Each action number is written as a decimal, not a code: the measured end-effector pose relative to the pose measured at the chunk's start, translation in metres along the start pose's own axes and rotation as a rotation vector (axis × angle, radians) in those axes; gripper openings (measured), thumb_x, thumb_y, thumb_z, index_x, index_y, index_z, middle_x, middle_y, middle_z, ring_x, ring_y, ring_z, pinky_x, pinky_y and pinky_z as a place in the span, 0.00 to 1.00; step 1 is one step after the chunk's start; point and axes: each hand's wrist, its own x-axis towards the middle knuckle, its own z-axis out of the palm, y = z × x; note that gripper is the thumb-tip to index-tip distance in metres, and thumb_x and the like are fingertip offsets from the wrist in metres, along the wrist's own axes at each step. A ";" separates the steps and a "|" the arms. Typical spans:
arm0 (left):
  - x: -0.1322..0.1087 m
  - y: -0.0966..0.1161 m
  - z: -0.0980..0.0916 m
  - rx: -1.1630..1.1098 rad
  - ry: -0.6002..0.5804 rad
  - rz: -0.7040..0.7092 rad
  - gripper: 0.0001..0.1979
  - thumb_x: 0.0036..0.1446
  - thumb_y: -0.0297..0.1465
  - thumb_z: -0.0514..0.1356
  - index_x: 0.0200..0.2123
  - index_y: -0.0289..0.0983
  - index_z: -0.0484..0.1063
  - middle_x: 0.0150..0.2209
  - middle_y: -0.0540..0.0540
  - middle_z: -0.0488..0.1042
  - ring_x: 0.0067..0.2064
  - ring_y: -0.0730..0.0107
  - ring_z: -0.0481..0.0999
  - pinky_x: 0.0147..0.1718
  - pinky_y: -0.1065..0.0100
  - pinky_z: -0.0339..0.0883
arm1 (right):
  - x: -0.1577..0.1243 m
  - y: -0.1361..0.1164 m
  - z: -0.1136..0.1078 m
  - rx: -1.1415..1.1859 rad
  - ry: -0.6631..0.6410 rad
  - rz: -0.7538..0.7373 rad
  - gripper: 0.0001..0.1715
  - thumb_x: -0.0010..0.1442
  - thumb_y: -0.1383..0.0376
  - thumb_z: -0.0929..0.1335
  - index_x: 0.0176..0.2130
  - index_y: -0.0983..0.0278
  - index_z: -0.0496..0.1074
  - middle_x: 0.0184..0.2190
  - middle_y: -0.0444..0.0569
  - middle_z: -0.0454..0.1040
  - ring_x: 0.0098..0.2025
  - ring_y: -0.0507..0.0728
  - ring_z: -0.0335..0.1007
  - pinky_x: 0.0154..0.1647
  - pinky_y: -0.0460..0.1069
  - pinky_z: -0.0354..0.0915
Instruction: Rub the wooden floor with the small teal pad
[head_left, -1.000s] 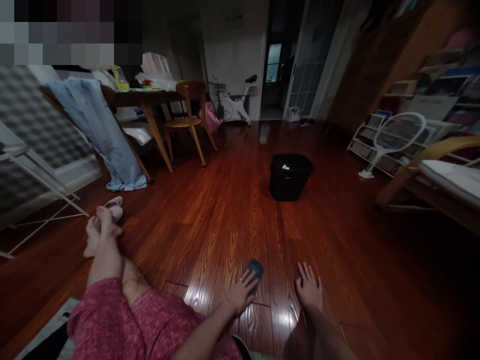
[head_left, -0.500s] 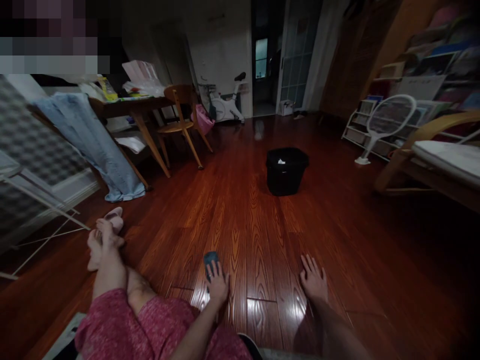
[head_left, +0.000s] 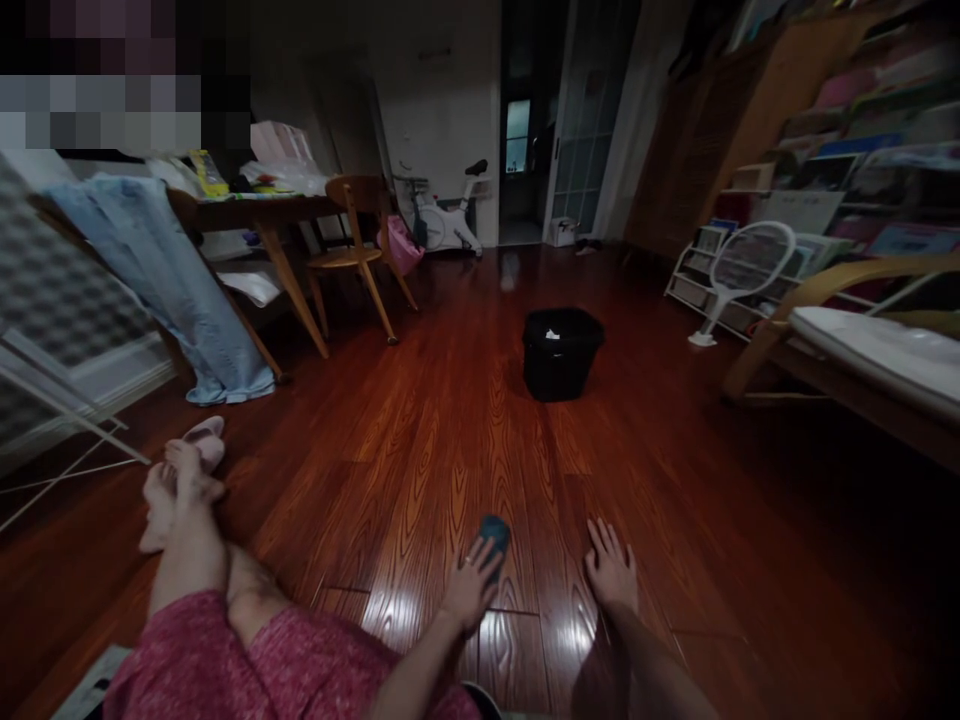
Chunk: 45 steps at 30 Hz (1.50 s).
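Observation:
My left hand (head_left: 471, 590) is open, its fingers stretched over a small dark teal oblong thing (head_left: 495, 532) on the wooden floor (head_left: 420, 460). The far end of that thing shows beyond my fingertips; its lower part is covered, and I cannot make out its kind. A ring shows on one finger. To the right, my right hand (head_left: 611, 570) rests palm down on the boards with its fingers spread, holding nothing.
A black bin (head_left: 562, 360) with a white scrap stands ahead. Legs in pink cloth (head_left: 300, 650) stretch out on the left, near pink slippers (head_left: 206, 440). Jeans (head_left: 180, 290) hang by a table; a wooden chair (head_left: 352, 255), white racket (head_left: 750, 265) and armchair (head_left: 885, 335) stand around.
My left hand has moved to the right, and the teal thing has shifted right with it, closer to my right hand. The view has turned slightly right.

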 end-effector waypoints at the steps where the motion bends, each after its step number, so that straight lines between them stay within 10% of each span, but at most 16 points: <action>1: -0.001 -0.013 -0.005 0.018 0.026 -0.070 0.27 0.64 0.46 0.59 0.63 0.47 0.64 0.70 0.44 0.57 0.68 0.50 0.58 0.65 0.40 0.51 | 0.000 0.000 0.000 0.003 -0.003 -0.002 0.38 0.64 0.63 0.52 0.71 0.56 0.52 0.72 0.46 0.54 0.74 0.56 0.42 0.72 0.63 0.38; 6: -0.017 -0.064 -0.022 0.103 0.137 -0.409 0.23 0.65 0.48 0.57 0.59 0.47 0.67 0.66 0.51 0.63 0.66 0.42 0.61 0.61 0.36 0.59 | 0.000 -0.001 -0.003 0.002 -0.007 -0.005 0.38 0.64 0.63 0.52 0.71 0.58 0.53 0.72 0.47 0.54 0.74 0.56 0.42 0.72 0.63 0.40; 11: -0.023 -0.068 -0.022 0.113 0.142 -0.487 0.21 0.65 0.41 0.61 0.57 0.38 0.69 0.58 0.41 0.70 0.55 0.56 0.73 0.53 0.48 0.71 | -0.001 -0.002 -0.006 0.001 -0.014 -0.004 0.38 0.64 0.63 0.51 0.71 0.58 0.53 0.73 0.46 0.53 0.74 0.55 0.42 0.72 0.62 0.39; 15: -0.012 -0.025 -0.002 0.049 0.049 -0.305 0.24 0.64 0.41 0.59 0.63 0.48 0.65 0.68 0.42 0.61 0.67 0.49 0.61 0.61 0.47 0.62 | -0.001 -0.002 -0.006 0.011 -0.021 -0.002 0.38 0.64 0.63 0.50 0.71 0.59 0.53 0.73 0.47 0.52 0.74 0.55 0.41 0.72 0.62 0.38; 19: -0.005 0.035 0.027 -0.115 -0.168 0.288 0.35 0.66 0.45 0.52 0.72 0.47 0.46 0.74 0.46 0.43 0.74 0.50 0.39 0.68 0.41 0.44 | -0.002 0.000 -0.007 0.012 -0.016 -0.009 0.38 0.64 0.62 0.50 0.71 0.60 0.54 0.73 0.47 0.52 0.74 0.56 0.41 0.72 0.62 0.39; 23: -0.004 0.061 0.034 -0.188 -0.203 0.522 0.34 0.67 0.48 0.49 0.72 0.50 0.43 0.74 0.48 0.45 0.74 0.52 0.42 0.68 0.34 0.33 | -0.003 0.001 -0.008 0.009 -0.010 -0.015 0.38 0.64 0.62 0.50 0.71 0.58 0.53 0.72 0.47 0.53 0.74 0.57 0.42 0.72 0.63 0.41; 27: 0.004 0.030 0.011 -0.178 -0.159 0.336 0.33 0.64 0.48 0.54 0.70 0.54 0.50 0.73 0.49 0.50 0.73 0.52 0.47 0.68 0.33 0.29 | -0.003 -0.002 -0.011 0.007 -0.016 -0.009 0.39 0.64 0.62 0.49 0.71 0.60 0.54 0.72 0.48 0.54 0.73 0.56 0.43 0.72 0.62 0.40; 35: -0.013 -0.082 -0.034 0.030 0.096 -0.737 0.35 0.59 0.43 0.55 0.69 0.47 0.56 0.73 0.44 0.51 0.73 0.44 0.44 0.64 0.34 0.46 | -0.003 -0.003 -0.012 0.025 -0.035 0.000 0.39 0.64 0.62 0.50 0.71 0.60 0.52 0.72 0.48 0.53 0.74 0.56 0.42 0.71 0.62 0.41; 41: -0.030 -0.073 -0.027 0.050 0.068 -0.708 0.33 0.58 0.52 0.51 0.67 0.60 0.54 0.69 0.68 0.58 0.72 0.39 0.33 0.64 0.38 0.42 | -0.003 0.003 -0.003 0.037 -0.024 -0.017 0.39 0.64 0.62 0.50 0.72 0.59 0.50 0.73 0.48 0.52 0.74 0.57 0.40 0.72 0.63 0.39; 45: -0.017 -0.027 -0.013 -0.053 -0.094 -0.366 0.37 0.59 0.53 0.51 0.70 0.53 0.51 0.73 0.59 0.49 0.73 0.40 0.31 0.67 0.41 0.39 | -0.001 0.007 0.004 0.040 -0.033 -0.018 0.39 0.65 0.61 0.50 0.72 0.60 0.50 0.73 0.48 0.51 0.74 0.57 0.40 0.72 0.63 0.38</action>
